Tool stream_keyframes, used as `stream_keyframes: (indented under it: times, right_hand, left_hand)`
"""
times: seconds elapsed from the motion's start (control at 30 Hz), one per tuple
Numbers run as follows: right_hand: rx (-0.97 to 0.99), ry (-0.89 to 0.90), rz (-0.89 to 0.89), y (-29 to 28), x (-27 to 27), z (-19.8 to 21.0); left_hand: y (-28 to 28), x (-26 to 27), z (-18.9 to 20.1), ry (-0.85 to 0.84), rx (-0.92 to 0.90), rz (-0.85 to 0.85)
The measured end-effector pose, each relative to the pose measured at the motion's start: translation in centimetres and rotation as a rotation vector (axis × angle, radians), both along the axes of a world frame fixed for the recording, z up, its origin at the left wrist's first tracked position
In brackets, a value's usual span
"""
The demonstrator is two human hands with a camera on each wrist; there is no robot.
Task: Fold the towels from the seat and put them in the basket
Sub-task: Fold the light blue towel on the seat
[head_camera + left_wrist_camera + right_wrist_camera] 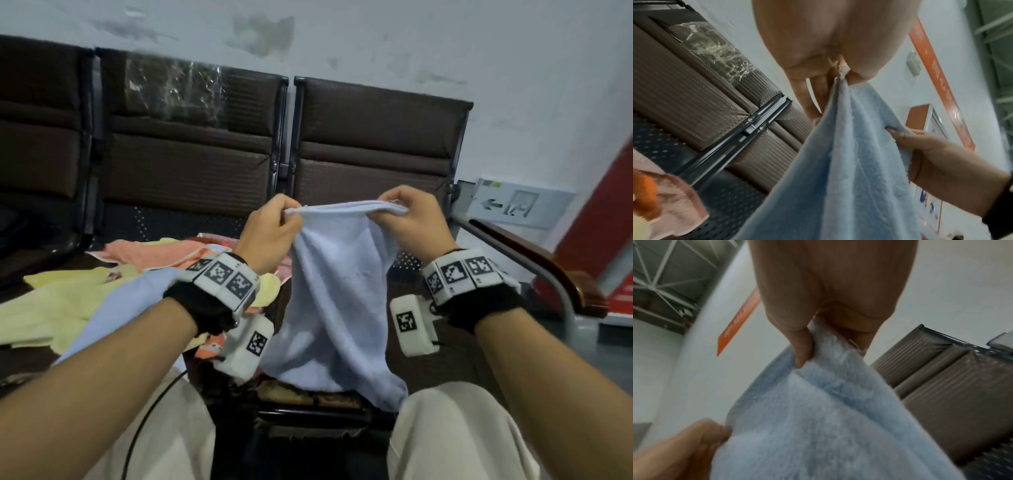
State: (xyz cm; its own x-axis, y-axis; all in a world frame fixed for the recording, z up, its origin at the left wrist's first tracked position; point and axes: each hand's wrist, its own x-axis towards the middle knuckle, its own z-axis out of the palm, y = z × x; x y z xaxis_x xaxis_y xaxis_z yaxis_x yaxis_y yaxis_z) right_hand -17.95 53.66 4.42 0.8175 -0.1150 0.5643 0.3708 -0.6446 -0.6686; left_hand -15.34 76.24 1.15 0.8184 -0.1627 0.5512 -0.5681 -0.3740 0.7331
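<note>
Blue towel [337, 291] — soft, light and limp, judged best held at its top corners — hangs above the seat [407, 263], its upper edge pinched between the left hand [270, 233] and right hand [416, 219], more towels [68, 305] heaped left.

Loose towels [68, 301] crowd the left seat; the right seat [407, 263] is bare, bounded by an armrest [534, 260].

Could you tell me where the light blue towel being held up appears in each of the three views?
Head: light blue towel at centre, hanging between both hands.
Left wrist: light blue towel fills the lower centre and right.
Right wrist: light blue towel fills the lower centre.
Shared landmark: brown seat backs.
</note>
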Motion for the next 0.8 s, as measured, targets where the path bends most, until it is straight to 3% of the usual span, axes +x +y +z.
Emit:
stream_keyframes:
  times: [0.13, 0.47, 0.67, 0.8]
  right_hand:
    - [0.143, -0.148, 0.044, 0.7, -1.2, 3.5]
    - [0.063, -0.082, -0.101, -0.6, 1.4, 4.6]
    - [0.17, -0.204, -0.037, -1.2, 1.9, 5.6]
    - [0.217, -0.173, 0.039, -1.3, -0.1, 3.3]
  left_hand:
    - [1.1, -0.5, 3.6, -0.038, -0.117, -0.03]
    - [-1.1, 3.5, 6.0, 0.038, 0.074, 0.028]
    - [-3.4, 4.3, 9.0, -0.045, -0.091, -0.022]
    - [-3.2, 1.9, 7.1, -0.069, -0.128, -0.084]
